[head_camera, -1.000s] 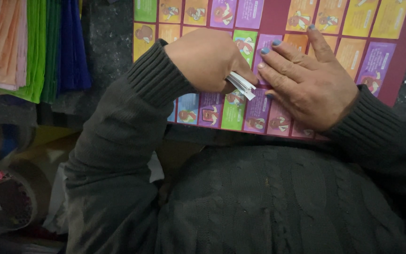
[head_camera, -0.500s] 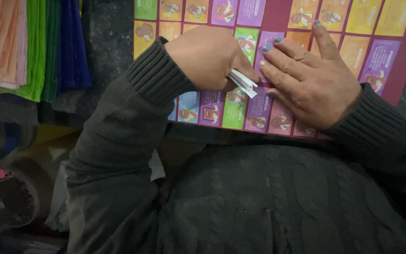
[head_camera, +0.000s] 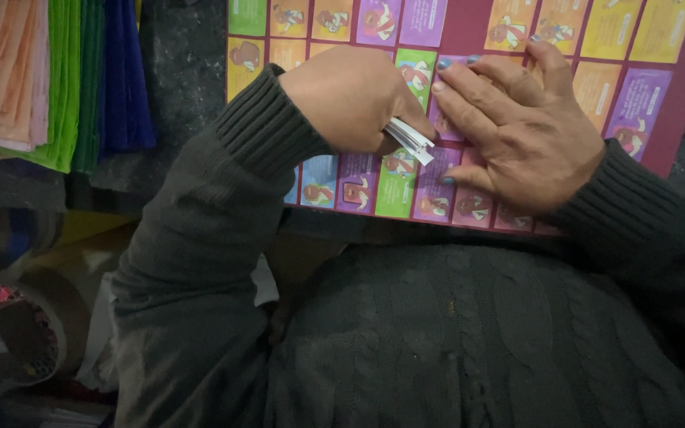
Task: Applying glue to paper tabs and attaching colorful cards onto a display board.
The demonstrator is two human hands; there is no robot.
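Little has moved since earlier; left hand (head_camera: 354, 99) stays fisted, pinching a thin white stack (head_camera: 411, 140). Right hand (head_camera: 521, 131) is pressed flat, fingers spread, on the sheet (head_camera: 469, 32). Sheet judged light, floppy, tear-prone; best gripped at an edge.

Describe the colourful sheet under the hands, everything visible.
The sheet is a flat maroon card printed with a grid of small rectangular panels in yellow, purple, green, orange and blue, each with a cartoon figure. It looks like glossy paper or thin card. It lies on a dark surface, its near edge towards the person. The right hand presses flat on it; the left hand holds a thin white stack above it.
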